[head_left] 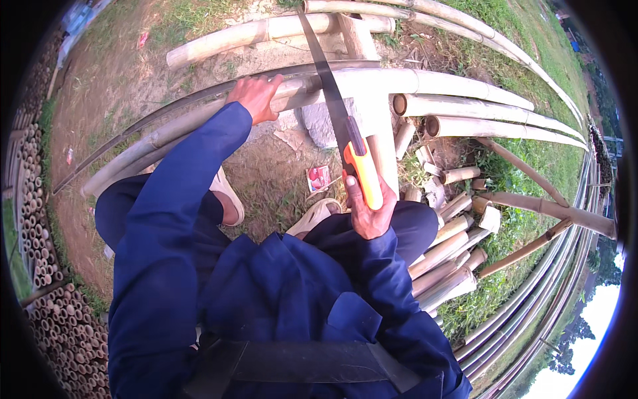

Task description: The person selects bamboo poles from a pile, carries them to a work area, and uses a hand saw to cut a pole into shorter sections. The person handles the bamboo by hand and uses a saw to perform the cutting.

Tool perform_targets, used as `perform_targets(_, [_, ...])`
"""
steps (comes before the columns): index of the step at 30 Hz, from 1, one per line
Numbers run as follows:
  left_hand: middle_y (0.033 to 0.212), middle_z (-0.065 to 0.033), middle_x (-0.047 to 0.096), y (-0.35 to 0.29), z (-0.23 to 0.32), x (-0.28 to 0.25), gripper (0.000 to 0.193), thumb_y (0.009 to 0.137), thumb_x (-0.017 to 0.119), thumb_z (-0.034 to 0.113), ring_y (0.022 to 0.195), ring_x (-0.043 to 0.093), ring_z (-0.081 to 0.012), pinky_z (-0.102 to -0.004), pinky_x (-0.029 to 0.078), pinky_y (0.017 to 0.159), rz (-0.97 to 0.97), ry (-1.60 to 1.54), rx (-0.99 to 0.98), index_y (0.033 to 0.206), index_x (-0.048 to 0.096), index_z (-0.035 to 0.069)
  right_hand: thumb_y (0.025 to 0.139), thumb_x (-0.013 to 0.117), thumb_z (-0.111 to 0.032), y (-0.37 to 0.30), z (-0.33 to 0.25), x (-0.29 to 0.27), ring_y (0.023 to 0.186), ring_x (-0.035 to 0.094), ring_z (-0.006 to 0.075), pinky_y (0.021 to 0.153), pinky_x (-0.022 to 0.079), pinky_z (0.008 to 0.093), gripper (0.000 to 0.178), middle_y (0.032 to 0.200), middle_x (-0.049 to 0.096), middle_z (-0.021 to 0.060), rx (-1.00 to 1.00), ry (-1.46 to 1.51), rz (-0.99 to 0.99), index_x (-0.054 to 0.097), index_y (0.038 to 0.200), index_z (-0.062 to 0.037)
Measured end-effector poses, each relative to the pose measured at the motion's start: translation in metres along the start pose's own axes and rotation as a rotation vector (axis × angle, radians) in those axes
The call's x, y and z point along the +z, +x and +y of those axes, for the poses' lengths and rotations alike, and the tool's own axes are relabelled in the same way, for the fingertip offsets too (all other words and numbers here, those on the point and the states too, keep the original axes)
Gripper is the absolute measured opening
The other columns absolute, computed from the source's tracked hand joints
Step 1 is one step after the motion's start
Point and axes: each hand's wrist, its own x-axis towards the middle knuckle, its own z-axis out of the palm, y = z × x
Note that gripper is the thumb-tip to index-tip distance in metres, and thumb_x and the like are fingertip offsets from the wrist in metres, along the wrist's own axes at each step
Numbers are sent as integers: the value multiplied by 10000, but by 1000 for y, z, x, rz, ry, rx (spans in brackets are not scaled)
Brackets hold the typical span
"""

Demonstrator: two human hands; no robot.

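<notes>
My right hand [372,211] is closed around the orange and black handle of a handsaw [361,174]. Its long dark blade points away from me and crosses over a pale bamboo pole [438,84]. Whether the teeth are in the bamboo cannot be made out. To the left of the blade, my left hand [256,98] grips the same pole from above, fingers wrapped over it. A thin dark strip [159,108] runs along the pole's far side. Where the saw crosses, the pole lies over a pale wooden support [379,106].
More bamboo poles [492,110] stretch out to the right, and a short thick length [246,41] lies beyond. Cut bamboo pieces [452,253] are heaped by my right knee. A red packet [319,178] lies between my feet. Stacked bamboo [70,332] fills the far left.
</notes>
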Motion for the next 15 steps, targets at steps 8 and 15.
perform_targets(8, [1008, -185, 695, 12, -4, -2, 806, 660, 869, 345, 941, 694, -381, -470, 555, 850, -34, 3, 2, 1344, 521, 100, 931, 702, -81, -46, 7, -23, 907, 698, 157, 839, 535, 306, 282, 989, 746, 150, 49, -142, -60, 680, 1177, 55])
perform_targets(15, [1061, -204, 680, 11, 1, -5, 829, 665, 875, 353, 986, 687, -368, -467, 557, 865, -44, -8, -37, 1364, 510, 96, 939, 694, -108, 38, 0, 16, 627, 607, 111, 585, 488, 299, 163, 702, 658, 80, -156, -109, -43, 670, 861, 34])
